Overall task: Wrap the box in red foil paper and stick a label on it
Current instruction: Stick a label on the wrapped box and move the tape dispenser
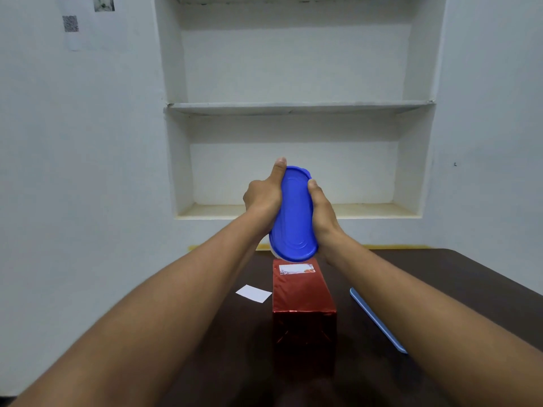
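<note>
The left hand [262, 195] gripped the left edge of a blue tub [293, 214], thumb laid along its rim, and the right hand [321, 211] clasped the right edge, so the tub hung tilted in the air between them with its lid facing the camera. Below the left wrist lay a white slip [254, 293] on the table [455, 274]. Just beneath both hands stood the box [304, 301], already wrapped in red foil, with the label [296, 269] stuck at the end of its top farthest from the camera. Below the right forearm lay a blue strip [377, 320]. The wrapping looked finished; the tub was probably being carried away. Both grips should have stayed even, lifting it well above the box to spare the foil and label.
</note>
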